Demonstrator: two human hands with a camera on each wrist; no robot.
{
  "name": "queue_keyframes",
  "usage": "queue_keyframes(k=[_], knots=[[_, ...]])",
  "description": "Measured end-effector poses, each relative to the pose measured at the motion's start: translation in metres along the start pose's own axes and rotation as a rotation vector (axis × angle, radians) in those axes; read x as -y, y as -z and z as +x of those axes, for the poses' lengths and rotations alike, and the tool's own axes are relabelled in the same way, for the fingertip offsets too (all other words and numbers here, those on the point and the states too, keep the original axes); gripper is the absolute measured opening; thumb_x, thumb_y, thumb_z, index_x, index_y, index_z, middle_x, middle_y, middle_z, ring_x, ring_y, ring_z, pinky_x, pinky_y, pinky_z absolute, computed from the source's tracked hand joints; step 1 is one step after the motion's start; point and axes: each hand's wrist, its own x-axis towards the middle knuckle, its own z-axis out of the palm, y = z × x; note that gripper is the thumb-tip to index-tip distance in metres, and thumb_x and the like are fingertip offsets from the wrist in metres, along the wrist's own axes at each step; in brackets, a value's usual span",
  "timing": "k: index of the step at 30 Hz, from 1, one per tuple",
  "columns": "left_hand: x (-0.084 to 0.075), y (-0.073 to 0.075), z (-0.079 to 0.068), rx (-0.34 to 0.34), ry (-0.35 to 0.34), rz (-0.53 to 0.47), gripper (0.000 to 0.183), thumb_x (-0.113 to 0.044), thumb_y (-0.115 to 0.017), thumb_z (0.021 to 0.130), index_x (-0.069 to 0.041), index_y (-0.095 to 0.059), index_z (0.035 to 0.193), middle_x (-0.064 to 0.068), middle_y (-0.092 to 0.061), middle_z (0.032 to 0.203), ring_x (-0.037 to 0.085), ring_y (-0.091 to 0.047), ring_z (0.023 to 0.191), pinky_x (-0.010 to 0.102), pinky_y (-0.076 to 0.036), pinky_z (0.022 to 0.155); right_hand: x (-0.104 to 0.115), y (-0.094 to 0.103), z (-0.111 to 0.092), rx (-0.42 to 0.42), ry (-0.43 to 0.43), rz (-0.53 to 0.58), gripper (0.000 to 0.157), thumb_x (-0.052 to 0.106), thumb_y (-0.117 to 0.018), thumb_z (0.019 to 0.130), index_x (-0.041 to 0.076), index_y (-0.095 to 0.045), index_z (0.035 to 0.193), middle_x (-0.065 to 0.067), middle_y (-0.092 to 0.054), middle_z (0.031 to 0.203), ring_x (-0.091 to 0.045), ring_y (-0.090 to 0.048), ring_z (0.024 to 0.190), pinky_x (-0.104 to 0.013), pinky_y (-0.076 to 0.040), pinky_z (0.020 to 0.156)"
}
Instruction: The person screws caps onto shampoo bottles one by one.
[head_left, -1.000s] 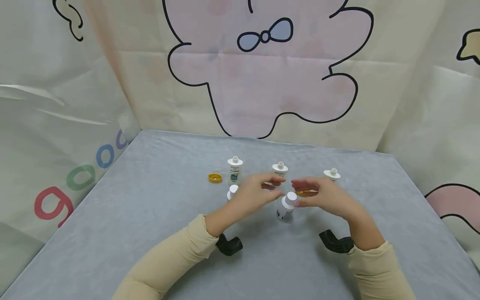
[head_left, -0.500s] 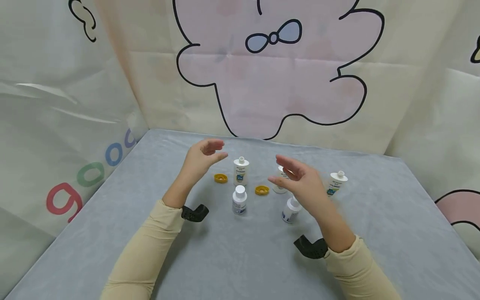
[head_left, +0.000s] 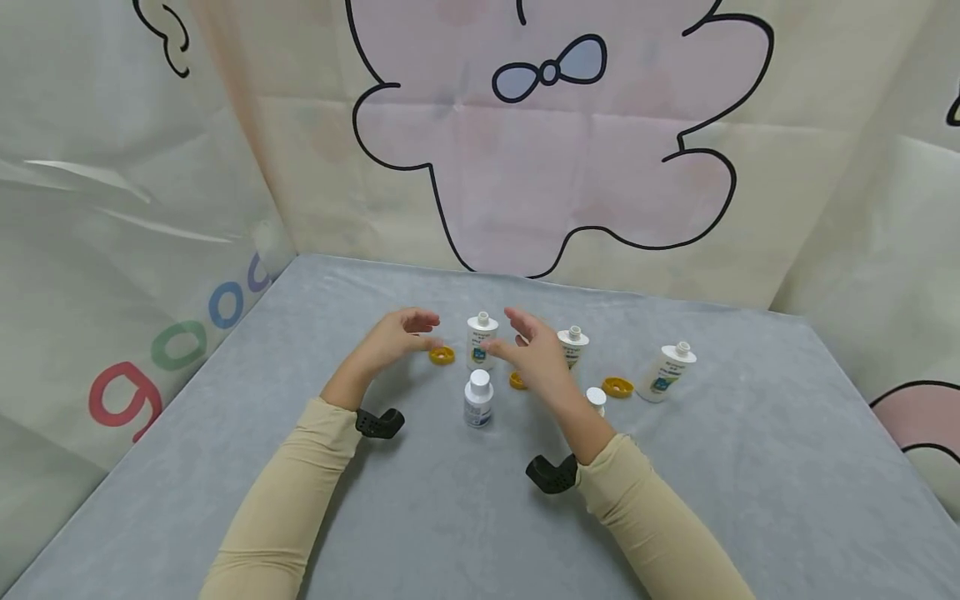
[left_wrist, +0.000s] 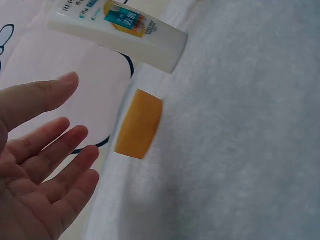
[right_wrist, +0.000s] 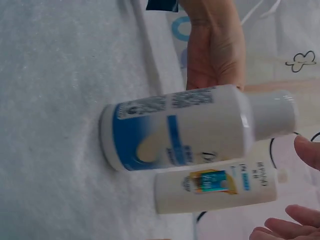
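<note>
My left hand [head_left: 390, 342] hovers with fingers apart just left of a yellow ring [head_left: 442, 356], holding nothing; the left wrist view has this ring [left_wrist: 140, 125] side-on, beyond the fingertips. My right hand [head_left: 536, 354] is likewise empty, its thumb overlapping the edge of the left pump-less lotion bottle [head_left: 480, 327]. Between the hands stands a small white-capped bottle [head_left: 477, 404], upright, its blue label [right_wrist: 132, 145] showing in the right wrist view. A second yellow ring [head_left: 517, 381] is partly hidden behind my right hand. Behind it a middle lotion bottle [head_left: 573, 342] shows in part.
Farther right are a third yellow ring [head_left: 617, 387] and a lotion bottle [head_left: 667, 372] that looks tilted. Another white-capped bottle [head_left: 596, 397] is mostly covered by my right forearm. Grey cloth [head_left: 450, 517] covers the table; printed sheets [head_left: 637, 192] hang around it.
My hands have come apart from beside the right white-capped bottle. The left went left, then lowered toward the left yellow ring; the right moved left to the left lotion bottle.
</note>
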Motion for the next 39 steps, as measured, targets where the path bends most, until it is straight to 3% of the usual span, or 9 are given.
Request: queue_keyframes(k=[8, 17, 24, 28, 33, 39], knots=[[0.013, -0.009, 0.006, 0.094, 0.006, -0.015, 0.055, -0.01, -0.076, 0.086, 0.0, -0.056, 0.135, 0.018, -0.059, 0.14, 0.033, -0.054, 0.133, 0.048, -0.038, 0.116, -0.016, -0.015, 0.015, -0.015, -0.016, 0.025, 0.072, 0.015, -0.078, 0.086, 0.0, -0.043, 0.148, -0.018, -0.045, 0.153, -0.032, -0.04, 0.145, -0.04, -0.034, 0.121], [0.016, -0.016, 0.006, 0.062, 0.008, 0.023, 0.048, 0.002, -0.072, 0.084, 0.001, -0.061, 0.13, 0.019, -0.063, 0.133, 0.032, -0.059, 0.125, 0.044, -0.043, 0.112, -0.028, -0.027, 0.024, -0.006, -0.067, 0.038, 0.058, 0.017, -0.076, 0.088, 0.007, -0.054, 0.141, -0.014, -0.059, 0.141, -0.028, -0.053, 0.135, -0.044, -0.043, 0.114], [0.014, -0.017, 0.007, 0.0, 0.001, 0.048, 0.042, -0.006, -0.074, 0.087, 0.0, -0.063, 0.127, 0.02, -0.064, 0.13, 0.034, -0.06, 0.122, 0.045, -0.045, 0.109, -0.031, -0.035, 0.027, -0.102, -0.084, 0.054, 0.037, 0.022, -0.072, 0.092, 0.006, -0.065, 0.125, -0.013, -0.068, 0.127, -0.025, -0.061, 0.121, -0.041, -0.05, 0.103], [0.003, -0.012, 0.004, -0.042, 0.02, 0.014, 0.047, -0.008, -0.073, 0.089, -0.002, -0.058, 0.134, 0.018, -0.06, 0.136, 0.035, -0.058, 0.125, 0.046, -0.046, 0.107, -0.023, -0.027, 0.019, -0.145, -0.037, 0.055, 0.033, 0.023, -0.073, 0.091, 0.006, -0.068, 0.118, -0.013, -0.071, 0.12, -0.024, -0.064, 0.113, -0.038, -0.051, 0.095], [-0.013, -0.008, -0.004, -0.073, -0.005, -0.074, 0.05, -0.01, -0.072, 0.091, -0.004, -0.055, 0.137, 0.015, -0.058, 0.136, 0.031, -0.056, 0.127, 0.042, -0.049, 0.106, -0.003, -0.005, -0.004, -0.121, 0.02, 0.053, 0.035, 0.022, -0.073, 0.092, 0.005, -0.067, 0.122, -0.012, -0.07, 0.123, -0.024, -0.064, 0.117, -0.04, -0.052, 0.101], [-0.036, -0.008, -0.017, -0.039, -0.057, -0.143, 0.043, -0.01, -0.074, 0.09, -0.005, -0.06, 0.131, 0.013, -0.064, 0.132, 0.027, -0.059, 0.124, 0.041, -0.048, 0.107, 0.007, 0.028, -0.022, -0.078, 0.055, 0.03, 0.038, 0.025, -0.074, 0.091, 0.007, -0.066, 0.123, -0.009, -0.071, 0.12, -0.016, -0.066, 0.111, -0.036, -0.052, 0.102]])
